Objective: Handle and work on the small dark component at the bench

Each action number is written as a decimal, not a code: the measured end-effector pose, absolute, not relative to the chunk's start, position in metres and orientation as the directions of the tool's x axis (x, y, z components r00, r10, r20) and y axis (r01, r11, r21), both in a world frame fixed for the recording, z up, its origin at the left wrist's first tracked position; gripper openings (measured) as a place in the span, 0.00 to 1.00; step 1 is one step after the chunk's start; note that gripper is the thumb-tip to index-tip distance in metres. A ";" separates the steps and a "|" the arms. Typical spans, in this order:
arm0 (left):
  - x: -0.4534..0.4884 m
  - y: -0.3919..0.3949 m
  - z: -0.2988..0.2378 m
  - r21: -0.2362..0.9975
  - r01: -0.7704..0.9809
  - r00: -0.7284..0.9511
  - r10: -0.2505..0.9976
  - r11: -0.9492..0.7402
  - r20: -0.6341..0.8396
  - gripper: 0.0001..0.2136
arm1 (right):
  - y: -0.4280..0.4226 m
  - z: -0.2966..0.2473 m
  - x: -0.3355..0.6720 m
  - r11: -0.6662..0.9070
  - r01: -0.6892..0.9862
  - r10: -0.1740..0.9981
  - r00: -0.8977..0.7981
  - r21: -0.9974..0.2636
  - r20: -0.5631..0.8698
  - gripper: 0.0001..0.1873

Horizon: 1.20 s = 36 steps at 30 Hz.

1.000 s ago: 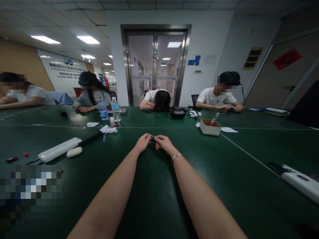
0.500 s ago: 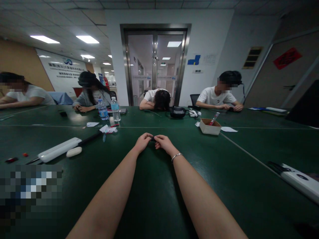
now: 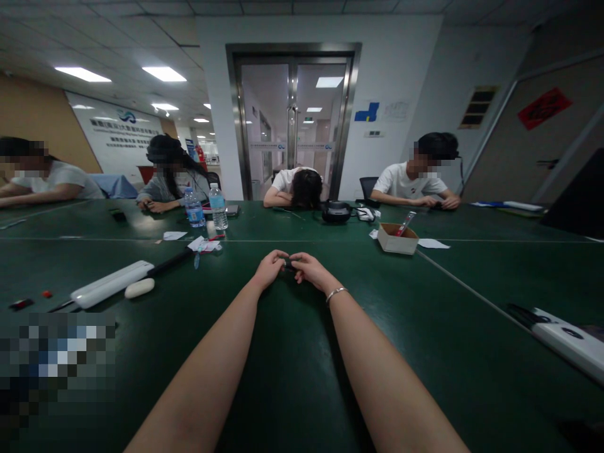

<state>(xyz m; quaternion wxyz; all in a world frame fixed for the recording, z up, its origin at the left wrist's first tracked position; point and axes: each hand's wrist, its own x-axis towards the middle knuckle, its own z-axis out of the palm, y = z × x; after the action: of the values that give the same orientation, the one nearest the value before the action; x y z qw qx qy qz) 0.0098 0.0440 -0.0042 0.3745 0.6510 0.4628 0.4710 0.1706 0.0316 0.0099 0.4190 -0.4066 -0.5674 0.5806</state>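
Black piece sits straight ahead at twelve o'clock, pinched narrowly between the left hand and right hand, probably gripped from both sides for steadiness, with the box standing well apart at one o'clock.

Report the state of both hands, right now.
Left hand: closed, holding a small dark object, exact shape unclear.
Right hand: closed, holding the same small dark object.

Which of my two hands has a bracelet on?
Your right hand: a silver-coloured bracelet circles the arm just behind it, while your left hand has none.
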 end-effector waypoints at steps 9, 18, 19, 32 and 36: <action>0.012 0.040 0.002 0.930 0.251 0.118 0.962 -0.268 0.245 0.13 | 0.030 0.012 0.170 -0.051 -0.007 0.940 -0.337 -0.999 -0.046 0.10; 0.011 0.044 -0.003 0.929 0.228 0.139 0.954 -0.292 0.266 0.11 | 0.028 0.012 0.171 -0.031 -0.028 0.943 -0.332 -0.999 -0.020 0.11; 0.011 0.043 -0.003 0.930 0.222 0.139 0.953 -0.294 0.268 0.11 | 0.029 0.012 0.170 -0.020 0.019 0.943 -0.331 -1.000 -0.025 0.10; 0.009 0.041 -0.003 0.926 0.248 0.131 0.957 -0.283 0.257 0.12 | 0.030 0.012 0.167 0.012 0.053 0.955 -0.296 -0.999 -0.005 0.12; 0.010 0.040 -0.002 0.929 0.251 0.124 0.961 -0.271 0.247 0.12 | 0.030 0.011 0.170 0.004 -0.067 0.941 -0.339 -0.998 0.026 0.13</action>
<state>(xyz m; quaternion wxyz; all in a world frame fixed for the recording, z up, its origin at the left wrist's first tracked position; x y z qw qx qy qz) 0.0104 0.0403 -0.0017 0.3801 0.6462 0.4691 0.4667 0.1703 0.0298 0.0114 0.4263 -0.3860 -0.5659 0.5908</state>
